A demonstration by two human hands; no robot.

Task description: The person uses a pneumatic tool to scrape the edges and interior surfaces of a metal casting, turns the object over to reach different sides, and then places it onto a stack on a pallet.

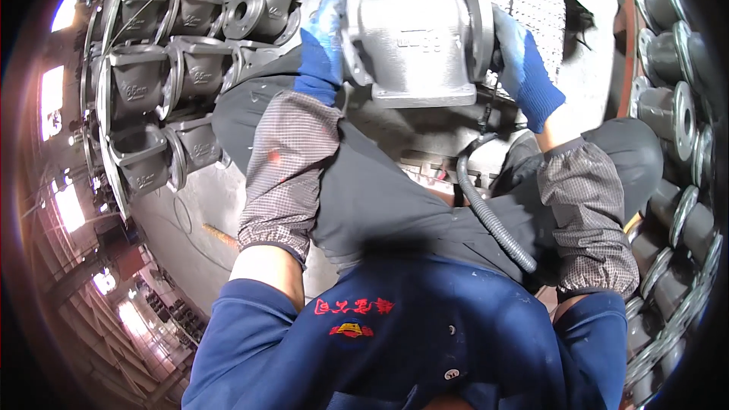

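Observation:
A grey cast-metal valve body (414, 42) with a round flange at each side is held up over the far side of my lap. Its flat flange edge faces me, and raised marks show on its wall. Gloved in blue, my left hand (323, 39) grips the left flange, fingers closed around its far edge. On the other side my right hand (518, 61), in a matching glove, holds the right flange, with its fingertips partly hidden behind the rim. Checked sleeve covers (292, 159) wrap both forearms.
Several similar valve bodies (137, 83) are stacked in a metal rack at the left. More flanged castings (672, 118) stand along the right behind a rusty bar (625, 45). A ribbed grey hose (490, 220) crosses my legs. Beyond the held casting lies a patterned mat (543, 0).

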